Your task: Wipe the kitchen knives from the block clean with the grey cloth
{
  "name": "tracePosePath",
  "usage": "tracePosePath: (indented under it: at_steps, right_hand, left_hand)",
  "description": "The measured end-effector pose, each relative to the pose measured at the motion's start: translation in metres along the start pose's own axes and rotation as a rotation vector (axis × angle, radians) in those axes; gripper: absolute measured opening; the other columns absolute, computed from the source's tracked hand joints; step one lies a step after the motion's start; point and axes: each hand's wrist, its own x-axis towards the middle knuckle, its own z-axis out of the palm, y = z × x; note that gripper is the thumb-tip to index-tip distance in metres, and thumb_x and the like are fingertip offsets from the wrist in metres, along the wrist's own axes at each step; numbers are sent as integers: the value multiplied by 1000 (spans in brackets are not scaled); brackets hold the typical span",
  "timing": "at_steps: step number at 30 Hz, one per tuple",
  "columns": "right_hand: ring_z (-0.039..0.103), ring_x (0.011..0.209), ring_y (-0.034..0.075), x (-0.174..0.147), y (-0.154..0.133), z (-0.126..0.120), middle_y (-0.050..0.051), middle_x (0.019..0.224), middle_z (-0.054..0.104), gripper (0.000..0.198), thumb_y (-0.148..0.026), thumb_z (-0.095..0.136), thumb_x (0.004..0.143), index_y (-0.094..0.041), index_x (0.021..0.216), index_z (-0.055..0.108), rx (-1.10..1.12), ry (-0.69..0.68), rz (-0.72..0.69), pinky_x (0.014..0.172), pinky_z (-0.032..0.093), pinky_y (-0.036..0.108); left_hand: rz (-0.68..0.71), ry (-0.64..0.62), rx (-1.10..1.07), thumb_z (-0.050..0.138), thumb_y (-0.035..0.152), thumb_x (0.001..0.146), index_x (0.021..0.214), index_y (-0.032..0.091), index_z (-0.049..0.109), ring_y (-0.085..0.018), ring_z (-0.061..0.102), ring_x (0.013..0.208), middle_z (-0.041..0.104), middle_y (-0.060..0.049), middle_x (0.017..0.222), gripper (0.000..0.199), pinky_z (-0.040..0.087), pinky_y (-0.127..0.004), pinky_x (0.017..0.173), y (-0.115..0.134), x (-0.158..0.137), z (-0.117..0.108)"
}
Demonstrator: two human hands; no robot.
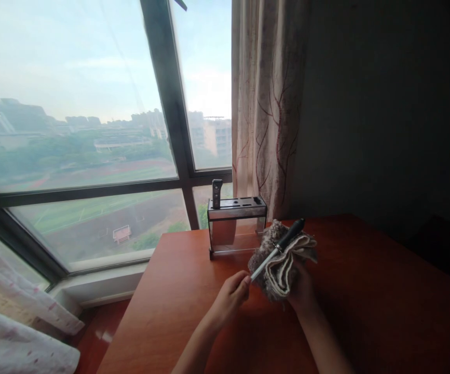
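My left hand is closed around the lower end of a sharpening steel. The rod slants up to the right, and its black handle points away from me. Behind and beside the steel is a bunched grey-brown cloth with pale folded edges. My right hand grips this cloth from the right; its fingers are mostly hidden by the folds and shadow. The cloth lies against the handle end of the rod.
A clear-sided knife block with one dark-handled knife stands at the far edge of the reddish wooden table. Behind it hangs a patterned curtain beside a large window. A dark wall is at the right.
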Motion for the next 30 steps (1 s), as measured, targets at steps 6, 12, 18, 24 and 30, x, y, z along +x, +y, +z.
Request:
tracePosePath:
  at_steps: [6,12,18,24,30]
  right_hand:
    - [68,94,22,-7,5,4,-2,99,74,47,-38,83,62,-30,106,67,1,28,-24,82,56,36]
    - [61,112,26,1,10,0,6,115,70,50,-43,75,72,-24,117,63,-489,168,-338,101,43,42]
    - [68,99,31,5,8,-13,13,99,75,33,-46,70,74,-18,93,72,-817,104,-489,89,50,43]
    - [71,81,30,11,6,-25,10,81,77,21,-42,71,71,-21,76,75,-1006,63,-662,76,54,41]
    - [70,74,30,11,3,-23,8,71,75,14,-37,78,61,-24,64,72,-948,125,-587,75,54,41]
  left_hand:
    - [-150,-120,-125,50,67,81,74,16,50,-6,27,44,38,7,53,51,15,-22,43,4,-5,9]
    - [-122,17,-68,60,67,73,69,15,53,-6,27,47,38,7,54,53,16,-22,44,-1,1,11]
    - [-193,-4,-126,60,65,74,75,13,60,-5,20,42,32,10,48,52,9,-23,42,4,-1,6]
    - [-312,-110,-281,62,58,77,79,14,61,-4,14,42,29,11,49,45,3,-23,40,11,-5,-7]
    - [-323,-129,-327,62,58,78,79,15,60,-4,12,41,27,11,48,43,3,-22,39,9,-5,-8]
